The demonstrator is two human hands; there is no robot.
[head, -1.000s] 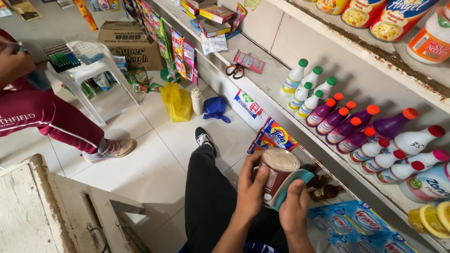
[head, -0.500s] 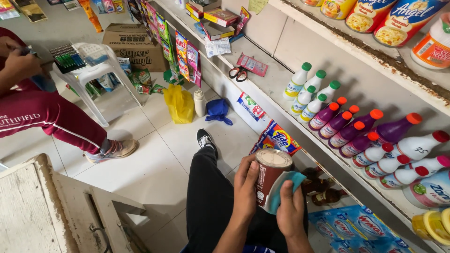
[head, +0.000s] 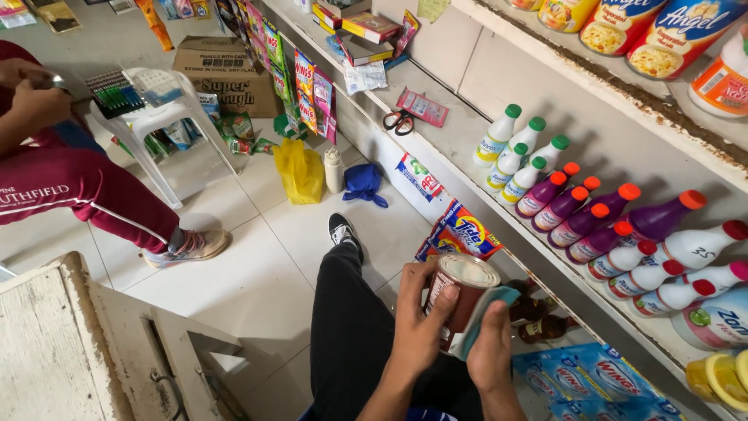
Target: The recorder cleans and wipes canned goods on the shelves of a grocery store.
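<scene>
Now left hand (head: 417,331) fingers wrap red-labelled can (head: 460,300), right hand (head: 491,355) presses teal cloth (head: 487,316) to it, near orange-blue sachets (head: 460,234).

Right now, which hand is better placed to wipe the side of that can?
Right. The right hand already presses the teal cloth against the side of the can, while the left hand wraps around the can's other side and steadies it.

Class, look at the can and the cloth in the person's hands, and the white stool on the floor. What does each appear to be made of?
Can: likely metal, with a shiny rimmed lid and a printed label wrap. Cloth, pressed on by the right hand: soft teal fabric, folding around the can. Left hand grips the can. Stool: probably moulded white plastic, smooth with slotted sides.
</scene>
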